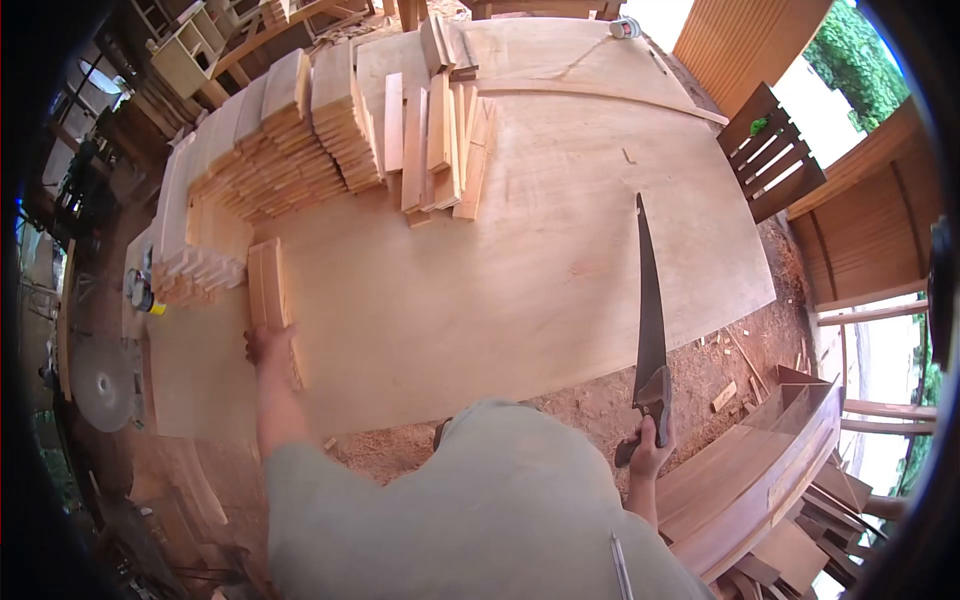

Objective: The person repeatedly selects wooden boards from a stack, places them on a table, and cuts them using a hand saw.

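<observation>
My right hand (648, 449) is closed round the dark handle of a handsaw (650, 310), whose long blade points away from me over the right part of the table. On the left, my left hand (268, 345) grips the near part of a small stack of wooden boards (267, 280), thumb on one side and fingers on the other. These boards lie on the large plywood tabletop (450, 310), close to the tall stacked boards (215, 190). The saw blade does not touch the boards in my left hand.
Shorter wood pieces (440, 150) lie in a loose pile near the table's middle back. A long thin strip (600, 95) crosses the far side, near a white tin (625, 28). A circular saw blade (103, 383) stands at left. A wooden trough (760, 470) sits at right.
</observation>
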### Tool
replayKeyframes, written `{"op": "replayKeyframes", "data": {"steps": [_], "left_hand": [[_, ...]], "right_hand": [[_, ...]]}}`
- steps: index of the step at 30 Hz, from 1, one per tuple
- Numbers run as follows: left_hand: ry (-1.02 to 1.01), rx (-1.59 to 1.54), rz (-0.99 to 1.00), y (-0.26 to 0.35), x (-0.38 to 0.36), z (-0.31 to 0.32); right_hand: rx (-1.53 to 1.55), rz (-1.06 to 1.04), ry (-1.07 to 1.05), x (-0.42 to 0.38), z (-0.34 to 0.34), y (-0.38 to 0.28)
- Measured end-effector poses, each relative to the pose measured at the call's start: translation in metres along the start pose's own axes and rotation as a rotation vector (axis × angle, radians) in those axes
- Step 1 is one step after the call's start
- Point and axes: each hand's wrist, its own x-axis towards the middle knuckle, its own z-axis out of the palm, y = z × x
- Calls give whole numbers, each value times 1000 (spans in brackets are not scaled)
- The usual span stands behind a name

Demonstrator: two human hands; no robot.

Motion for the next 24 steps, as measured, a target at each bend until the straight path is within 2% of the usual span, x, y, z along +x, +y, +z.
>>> {"op": "replayKeyframes", "data": {"steps": [2, 3, 5, 7, 8, 9, 10, 12, 13, 14, 15, 17, 19, 20, 22, 24], "left_hand": [[415, 283, 92, 18, 3, 11], [423, 269, 107, 38, 14, 22], [348, -106, 408, 89, 36, 47], [52, -335, 526, 178, 7, 43], [130, -481, 687, 214, 0, 61], [98, -590, 774, 252, -1, 75], [-206, -436, 707, 288, -24, 49], [-118, -379, 618, 346, -23, 77], [-118, -397, 637, 364, -19, 92], [-74, -289, 644, 378, -12, 104], [-29, -174, 650, 388, -6, 112], [-25, -180, 658, 400, -5, 107], [-364, -436, 546, 393, -19, 76], [-381, -400, 544, 374, -27, 67], [-670, -765, 432, 354, -42, 48], [-708, -888, 558, 314, -67, 61]], "right_hand": [[-18, -8, -10, 2, 0, -3], [-37, -6, -30, 2, 2, -2], [-19, -13, -16, 2, 4, 4], [-106, -27, -96, 4, 6, 7], [-135, -51, -87, 3, 7, 7], [-120, -85, -83, 6, 13, 4], [-170, -119, -92, 3, 15, -2], [-212, -179, -75, 0, 21, -14], [-234, -232, -75, -4, 23, -20], [-256, -280, -77, -7, 25, -24], [-250, -288, -62, -11, 28, -28], [-83, -186, -189, -21, 24, -35], [-74, -56, -194, -30, 14, -21], [-156, -63, -245, -31, 19, -29], [-229, -66, -284, -36, 24, -25], [-43, -20, -144, -31, 33, -8]]}}
